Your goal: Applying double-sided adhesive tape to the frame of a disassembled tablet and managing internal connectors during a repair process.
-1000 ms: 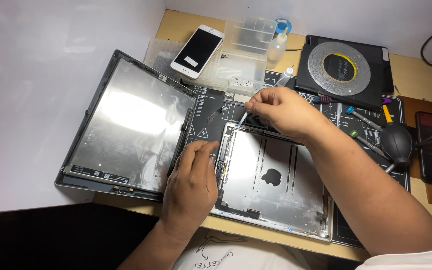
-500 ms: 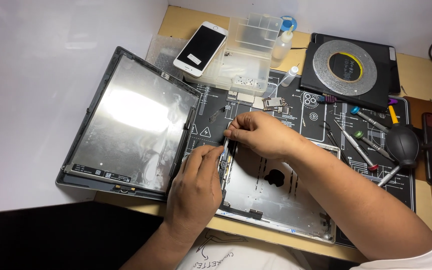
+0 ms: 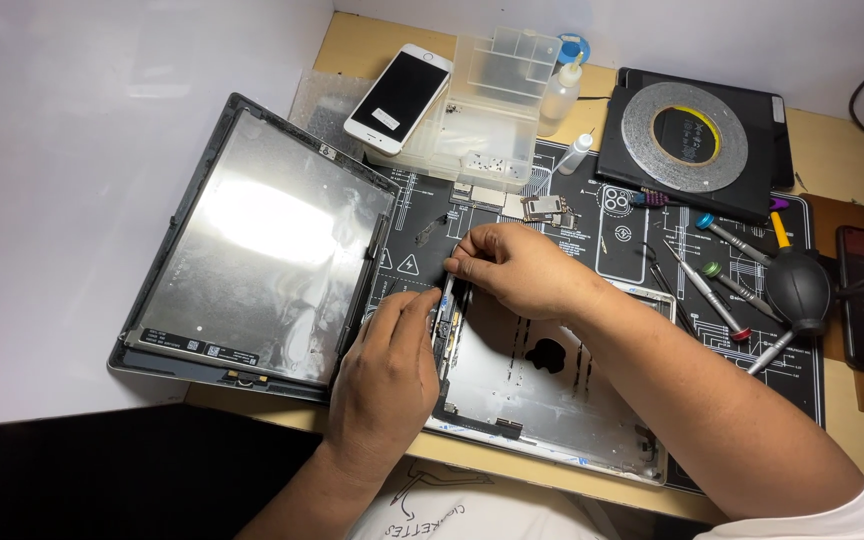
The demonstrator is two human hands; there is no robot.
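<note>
Both hands now together at the left edge of the shell (image 3: pixel 562 400), centre of the frame. Right hand (image 3: pixel 522 268) pulled in from the upper centre, where it sat a second ago over the mat (image 3: pixel 422 225), down and left to the shell's top-left corner. Left hand (image 3: pixel 387 365) barely shifted, planted on that same edge throughout.

Right fingertips pressed together in a pinch on a thin tool (image 3: pixel 446 296), tip angled down into the strip of parts (image 3: pixel 449 330) along the shell's left rim. Left fingers curled and close together, tips touching the rim just beside the tool; whether pinching anything, cannot tell.

Judged from the move: reaching finished, fine work at the edge strip under way, left hand steadying, right hand guiding.

Screen panel (image 3: pixel 252 250) folded open to the left, lying flat, touching the shell along its hinge side. Small metal bracket (image 3: pixel 544 208) loose on the mat above the right hand. Phone (image 3: pixel 398 97) and clear tray (image 3: pixel 492 110) at the upper centre, tape roll (image 3: pixel 684 122) at the upper right, screwdrivers (image 3: pixel 712 280) and blower (image 3: pixel 798 290) at the right, all untouched and well apart from the hands.
</note>
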